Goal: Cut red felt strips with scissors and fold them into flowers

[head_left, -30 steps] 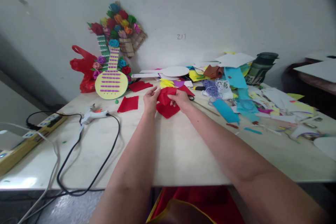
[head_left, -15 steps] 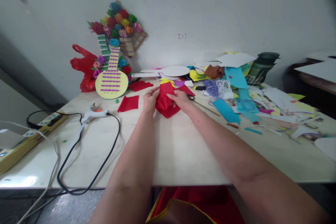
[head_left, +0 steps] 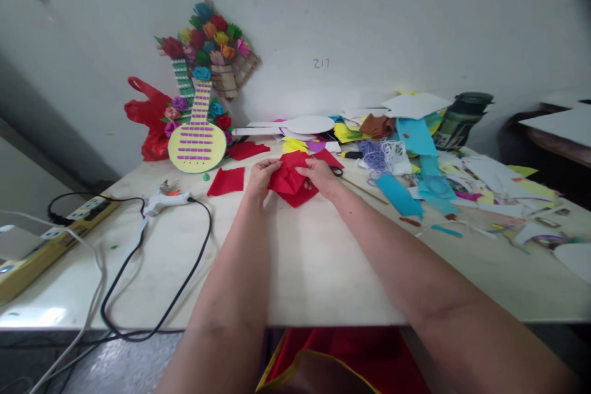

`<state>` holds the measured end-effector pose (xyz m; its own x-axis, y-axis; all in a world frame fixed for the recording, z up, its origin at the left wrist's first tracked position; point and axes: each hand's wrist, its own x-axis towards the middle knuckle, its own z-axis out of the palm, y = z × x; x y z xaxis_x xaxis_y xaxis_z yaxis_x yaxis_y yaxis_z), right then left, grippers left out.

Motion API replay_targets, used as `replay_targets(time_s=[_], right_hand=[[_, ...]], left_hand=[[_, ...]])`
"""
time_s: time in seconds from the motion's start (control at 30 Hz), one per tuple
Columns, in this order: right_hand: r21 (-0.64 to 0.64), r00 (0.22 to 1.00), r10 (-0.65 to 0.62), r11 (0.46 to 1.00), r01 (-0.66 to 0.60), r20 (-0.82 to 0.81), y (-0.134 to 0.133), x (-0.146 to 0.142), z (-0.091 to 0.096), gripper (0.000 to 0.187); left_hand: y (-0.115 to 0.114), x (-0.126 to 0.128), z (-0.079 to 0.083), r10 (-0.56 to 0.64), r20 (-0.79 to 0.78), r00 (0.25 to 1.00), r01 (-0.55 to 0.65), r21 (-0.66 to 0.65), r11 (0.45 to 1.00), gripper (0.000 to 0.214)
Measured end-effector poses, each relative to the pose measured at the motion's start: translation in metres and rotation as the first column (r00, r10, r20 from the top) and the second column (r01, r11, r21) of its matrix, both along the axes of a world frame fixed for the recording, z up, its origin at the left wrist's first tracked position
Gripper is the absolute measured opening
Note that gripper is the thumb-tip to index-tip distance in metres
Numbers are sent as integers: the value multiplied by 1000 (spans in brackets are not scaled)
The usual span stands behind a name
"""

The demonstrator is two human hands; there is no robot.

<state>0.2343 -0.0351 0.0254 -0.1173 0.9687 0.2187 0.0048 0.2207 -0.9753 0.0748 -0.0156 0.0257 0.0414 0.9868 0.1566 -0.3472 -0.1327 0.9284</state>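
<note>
Both hands hold a piece of red crepe paper (head_left: 290, 177) above the middle of the table, its folds bunched between them. The left edge is pinched by my left hand (head_left: 263, 176), thumb on top. My right hand (head_left: 320, 176) grips the right part with thumb and fingers; some fingertips are hidden behind the paper. More red paper lies just beneath and behind. To the left rest a red rectangle (head_left: 226, 181) and another red piece (head_left: 248, 151). Close to my right hand are a black scissors handle (head_left: 338, 171) and a thin stick (head_left: 364, 189).
A white glue gun (head_left: 164, 200) with a looping black cord lies left, near a yellow power strip (head_left: 69, 234). Behind stands a yellow paper guitar (head_left: 196, 151) with paper flowers. Paper scraps (head_left: 480, 178), purple yarn (head_left: 375, 155) and a dark green bottle (head_left: 464, 120) crowd the right.
My left hand has shifted slightly left and down, and the red crepe paper is spread wider and lower between the hands. My right hand has barely moved.
</note>
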Motion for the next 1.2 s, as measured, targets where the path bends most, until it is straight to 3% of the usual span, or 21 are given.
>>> replay_targets(time_s=[0.33,0.63,0.87,1.2], right_hand=[[-47,993,17,999,-22,-116,0,3,-1,16],[-37,985,23,999,-30,-173,7,3,-8,17],[-80,951,24,996,-51,-308,11,3,-9,22],[-116,953,29,991,-67,-302,5,2,-5,29]], left_hand=[[-1,-12,-1,-86,-64,994,91,68,994,25],[-6,-16,3,-145,-94,985,148,24,989,22],[-2,-16,-2,-173,-70,982,176,26,984,16],[-4,-11,-1,-103,-18,994,104,17,994,21]])
